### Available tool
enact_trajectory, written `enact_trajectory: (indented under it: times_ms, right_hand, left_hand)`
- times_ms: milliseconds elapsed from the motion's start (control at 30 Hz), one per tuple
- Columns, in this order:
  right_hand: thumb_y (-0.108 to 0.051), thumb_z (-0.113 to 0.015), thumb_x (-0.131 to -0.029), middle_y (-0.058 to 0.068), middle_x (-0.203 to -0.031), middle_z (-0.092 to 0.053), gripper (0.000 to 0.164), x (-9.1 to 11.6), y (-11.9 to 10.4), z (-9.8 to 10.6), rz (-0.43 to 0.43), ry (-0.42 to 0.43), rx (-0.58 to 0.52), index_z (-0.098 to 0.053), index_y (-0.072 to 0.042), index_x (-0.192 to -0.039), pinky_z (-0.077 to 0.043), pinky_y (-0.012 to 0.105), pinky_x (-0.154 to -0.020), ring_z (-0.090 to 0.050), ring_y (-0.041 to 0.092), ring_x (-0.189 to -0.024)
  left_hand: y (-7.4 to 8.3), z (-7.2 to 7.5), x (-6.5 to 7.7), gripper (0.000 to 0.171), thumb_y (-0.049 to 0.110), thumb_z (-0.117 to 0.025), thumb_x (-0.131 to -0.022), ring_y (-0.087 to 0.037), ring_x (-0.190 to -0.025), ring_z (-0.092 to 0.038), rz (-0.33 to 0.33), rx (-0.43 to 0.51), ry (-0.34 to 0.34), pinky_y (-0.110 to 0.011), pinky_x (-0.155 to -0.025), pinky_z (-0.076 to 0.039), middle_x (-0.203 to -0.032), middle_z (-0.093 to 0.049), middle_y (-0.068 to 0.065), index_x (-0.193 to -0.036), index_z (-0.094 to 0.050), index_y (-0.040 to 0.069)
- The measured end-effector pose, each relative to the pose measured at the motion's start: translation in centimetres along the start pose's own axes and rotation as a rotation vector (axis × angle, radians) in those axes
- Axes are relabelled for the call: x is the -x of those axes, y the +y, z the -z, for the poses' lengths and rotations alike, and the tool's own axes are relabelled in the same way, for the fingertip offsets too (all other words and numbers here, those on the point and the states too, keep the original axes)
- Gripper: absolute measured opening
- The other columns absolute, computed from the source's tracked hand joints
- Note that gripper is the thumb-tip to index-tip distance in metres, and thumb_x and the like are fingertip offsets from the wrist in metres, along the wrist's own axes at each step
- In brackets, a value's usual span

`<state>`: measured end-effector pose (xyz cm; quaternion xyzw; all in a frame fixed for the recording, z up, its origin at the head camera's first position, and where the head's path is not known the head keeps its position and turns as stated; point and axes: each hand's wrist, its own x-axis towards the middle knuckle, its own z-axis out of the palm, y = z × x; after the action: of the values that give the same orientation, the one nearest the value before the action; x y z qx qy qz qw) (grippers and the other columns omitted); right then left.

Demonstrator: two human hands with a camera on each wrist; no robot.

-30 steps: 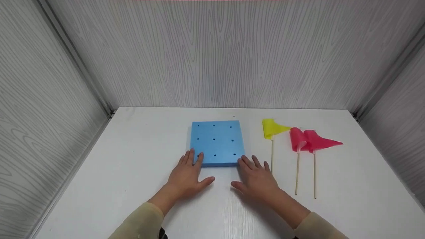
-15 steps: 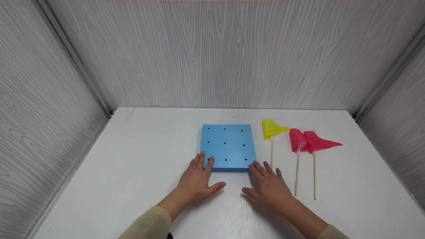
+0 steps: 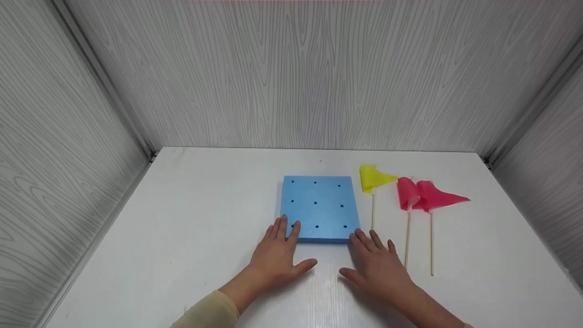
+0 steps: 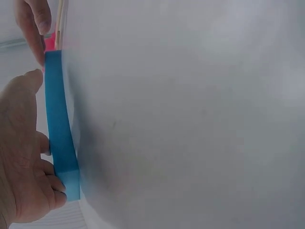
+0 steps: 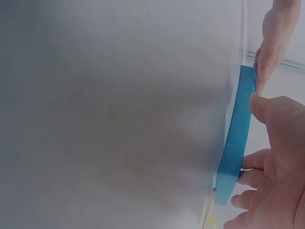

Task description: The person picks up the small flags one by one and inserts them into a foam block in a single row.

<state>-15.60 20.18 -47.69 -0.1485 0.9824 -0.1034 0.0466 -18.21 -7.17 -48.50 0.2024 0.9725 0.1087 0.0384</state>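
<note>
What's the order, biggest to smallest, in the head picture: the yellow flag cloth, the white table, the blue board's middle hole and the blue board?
1. White table
2. Blue board
3. Yellow flag cloth
4. Middle hole, just a tiny dark dot

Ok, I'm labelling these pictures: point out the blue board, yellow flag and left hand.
Blue board (image 3: 327, 212), head view: bare top face between holes.
Yellow flag (image 3: 371, 179), head view: the pennant.
Left hand (image 3: 276, 258), head view: back of the hand.
</note>
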Motion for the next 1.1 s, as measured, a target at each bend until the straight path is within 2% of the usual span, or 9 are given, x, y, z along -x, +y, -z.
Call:
enact_trajectory:
  times_ms: [100, 200, 300, 367, 533, 700, 933, 1033, 1100]
  right_hand:
    - [-0.063, -0.074, -0.090, 0.013, -0.168, -0.040, 0.096, 0.2, 0.2, 0.0, -0.008, -0.005, -0.001, -0.043, -0.009, -0.163, -0.023, 0.077, -0.117, -0.028, 0.046, -0.156]
    - [-0.064, -0.073, -0.091, 0.013, -0.169, -0.039, 0.095, 0.4, 0.4, 0.1, -0.012, -0.013, -0.005, -0.042, -0.010, -0.163, -0.023, 0.078, -0.117, -0.028, 0.046, -0.156]
    - [-0.063, -0.073, -0.092, 0.013, -0.169, -0.038, 0.095, 0.5, 0.5, 0.3, -0.015, -0.023, -0.009, -0.041, -0.010, -0.164, -0.023, 0.078, -0.117, -0.027, 0.046, -0.157]
    - [-0.063, -0.073, -0.092, 0.013, -0.169, -0.038, 0.095, 0.5, 0.5, 0.3, -0.018, -0.027, -0.009, -0.041, -0.010, -0.164, -0.023, 0.078, -0.117, -0.027, 0.046, -0.157]
    - [-0.064, -0.072, -0.092, 0.012, -0.169, -0.038, 0.095, 0.3, 0.3, 0.3, -0.018, -0.033, -0.019, -0.041, -0.012, -0.164, -0.022, 0.077, -0.117, -0.026, 0.044, -0.158]
    - [-0.064, -0.072, -0.091, 0.010, -0.170, -0.038, 0.095, 0.2, 0.1, 0.1, -0.015, -0.028, -0.030, -0.041, -0.013, -0.164, -0.022, 0.077, -0.117, -0.027, 0.044, -0.158]
    - [-0.065, -0.072, -0.092, 0.009, -0.170, -0.037, 0.094, 0.1, 0.3, 0.0, -0.013, -0.036, -0.023, -0.041, -0.014, -0.165, -0.023, 0.077, -0.118, -0.026, 0.042, -0.158]
    - [-0.064, -0.071, -0.093, 0.008, -0.170, -0.037, 0.092, 0.0, 0.9, 0.2, -0.005, -0.046, -0.064, -0.041, -0.016, -0.165, -0.024, 0.075, -0.118, -0.026, 0.041, -0.159]
    - [-0.062, -0.072, -0.093, 0.007, -0.170, -0.038, 0.090, 0.0, 1.8, 0.7, -0.007, -0.046, -0.120, -0.042, -0.018, -0.165, -0.028, 0.071, -0.119, -0.026, 0.040, -0.159]
  left_hand:
    - [0.2, -0.3, 0.0, 0.099, 0.077, -0.044, -0.100, -0.042, -0.159, -0.022, 0.001, -0.030, 0.017, -0.051, -0.128, -0.023, -0.171, -0.022, -0.029, -0.166, -0.033, 0.004]
    - [0.2, -0.5, -0.5, 0.097, 0.075, -0.048, -0.100, -0.042, -0.158, -0.027, 0.009, -0.048, 0.057, -0.052, -0.127, -0.026, -0.170, -0.027, -0.028, -0.166, -0.034, 0.006]
    - [-0.3, -0.6, -1.5, 0.101, 0.076, -0.053, -0.097, -0.042, -0.157, -0.030, 0.035, -0.027, 0.110, -0.053, -0.125, -0.029, -0.170, -0.029, -0.026, -0.168, -0.031, 0.008]
    - [-0.9, -0.7, -2.2, 0.108, 0.080, -0.055, -0.093, -0.041, -0.157, -0.028, 0.056, -0.002, 0.125, -0.056, -0.125, -0.028, -0.172, -0.025, -0.025, -0.170, -0.025, 0.010]
    - [-2.6, -0.8, -3.2, 0.121, 0.086, -0.057, -0.087, -0.041, -0.160, -0.020, 0.087, 0.071, 0.086, -0.059, -0.127, -0.019, -0.175, -0.015, -0.023, -0.172, -0.011, 0.013]
    - [-3.8, -1.2, -3.7, 0.124, 0.088, -0.056, -0.086, -0.040, -0.161, -0.017, 0.076, 0.098, 0.078, -0.059, -0.128, -0.013, -0.175, -0.017, -0.021, -0.172, -0.008, 0.012]
    - [-4.1, -2.2, -4.0, 0.126, 0.090, -0.054, -0.085, -0.039, -0.161, -0.018, 0.075, 0.114, 0.122, -0.058, -0.129, -0.010, -0.174, -0.023, -0.017, -0.172, -0.011, 0.010]
    - [-4.1, -2.5, -4.2, 0.126, 0.091, -0.053, -0.085, -0.038, -0.161, -0.018, 0.076, 0.110, 0.137, -0.057, -0.129, -0.010, -0.173, -0.023, -0.017, -0.171, -0.012, 0.010]
    - [-4.1, -2.7, -4.3, 0.126, 0.091, -0.053, -0.085, -0.038, -0.161, -0.018, 0.073, 0.112, 0.140, -0.057, -0.129, -0.009, -0.173, -0.023, -0.017, -0.171, -0.013, 0.009]
